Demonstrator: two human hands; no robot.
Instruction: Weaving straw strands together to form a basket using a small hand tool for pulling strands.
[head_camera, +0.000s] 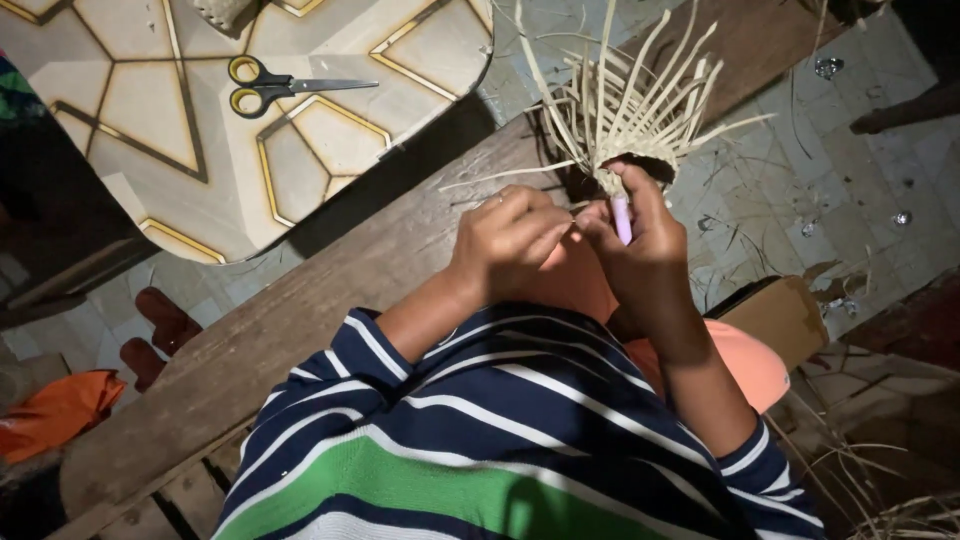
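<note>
Lying on the patterned board (150, 110) at the upper left, a pair of yellow-handled scissors (285, 87) is seen well apart from the hands. Further right, the left hand (505, 235) is held over the wooden worktop (330, 290), its fingers pinched together on a thin strip. Beside it, the right hand (640, 240) is clamped on the woven base of a small unfinished basket (625, 120), with a slim pale purple tool kept against the fingers. The basket is judged light and springy, its loose pale strips stiff yet easily creased, so it is best gripped at the woven base. Both wrists are bent inward, forearms drawn close to the chest.
</note>
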